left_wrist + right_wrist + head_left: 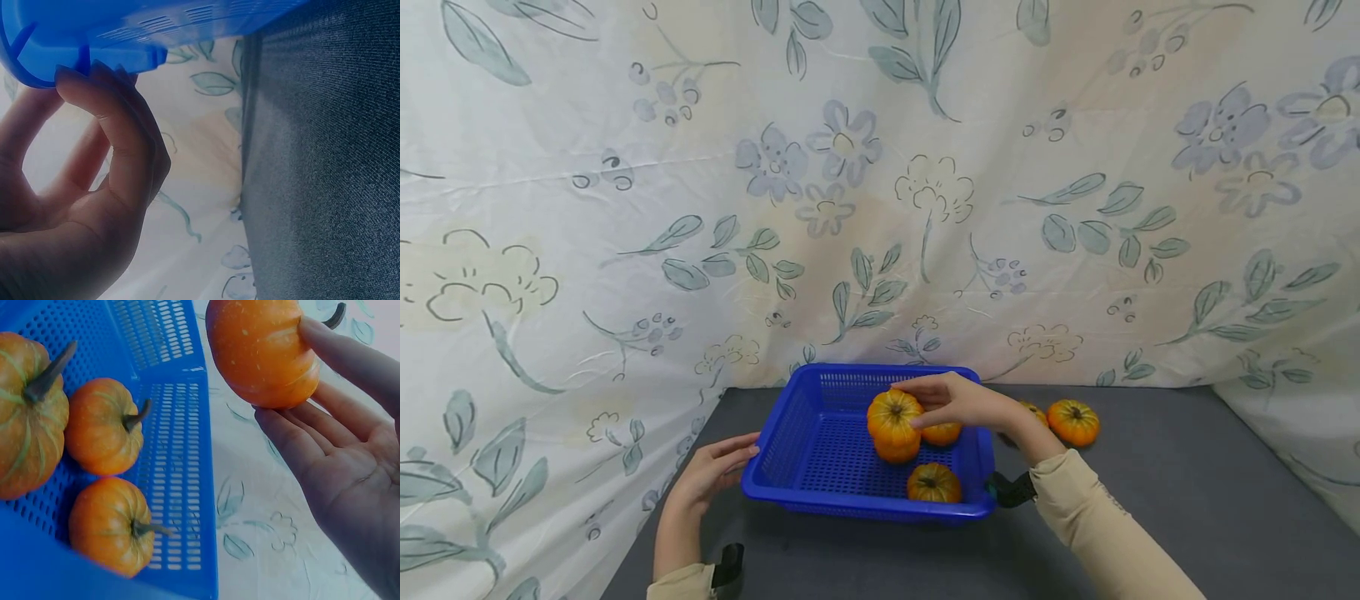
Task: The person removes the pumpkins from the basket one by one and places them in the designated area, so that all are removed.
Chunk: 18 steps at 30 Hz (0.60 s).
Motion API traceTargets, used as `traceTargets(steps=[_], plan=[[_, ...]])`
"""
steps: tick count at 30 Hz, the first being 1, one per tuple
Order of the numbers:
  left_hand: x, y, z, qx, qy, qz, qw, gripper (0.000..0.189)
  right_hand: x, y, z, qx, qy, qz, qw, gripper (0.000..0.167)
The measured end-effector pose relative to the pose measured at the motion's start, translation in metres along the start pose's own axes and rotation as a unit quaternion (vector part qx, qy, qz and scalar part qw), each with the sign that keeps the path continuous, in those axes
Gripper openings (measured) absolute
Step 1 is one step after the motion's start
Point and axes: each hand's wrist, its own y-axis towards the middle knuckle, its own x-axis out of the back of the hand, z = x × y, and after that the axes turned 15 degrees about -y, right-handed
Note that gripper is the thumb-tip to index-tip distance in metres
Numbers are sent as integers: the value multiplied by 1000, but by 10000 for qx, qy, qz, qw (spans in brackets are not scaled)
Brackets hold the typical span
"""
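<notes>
A small orange pumpkin [893,414] is held up over the blue plastic basket [865,502] by my right hand [973,404]. The right wrist view shows thumb and fingers on opposite sides of that pumpkin [262,350], its dark stem pointing away. Inside the basket lie three more pumpkins: a larger greenish-striped one [25,425] and two smaller ones [103,428]. At the basket's left end, my left hand [703,475] grips the rim, and bent fingers meet the blue rim [37,69] in the left wrist view.
Right of the basket, on the dark grey tabletop [1187,500], sits another pumpkin [1073,422]. Beside it a further pumpkin [1033,410] is partly hidden behind my right wrist. A floral cloth [925,208] hangs behind the table and along its sides.
</notes>
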Motion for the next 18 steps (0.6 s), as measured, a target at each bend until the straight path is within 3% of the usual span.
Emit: traceTargets(steps=[5,18], plan=[[0,1,1,19,-14,-32,10000,58,7,-13,-9,135,76,-138,9998,62],[0,1,1,0,-17,-27,10000,57,23,-49,-35,-287,365,-811,9956,63]])
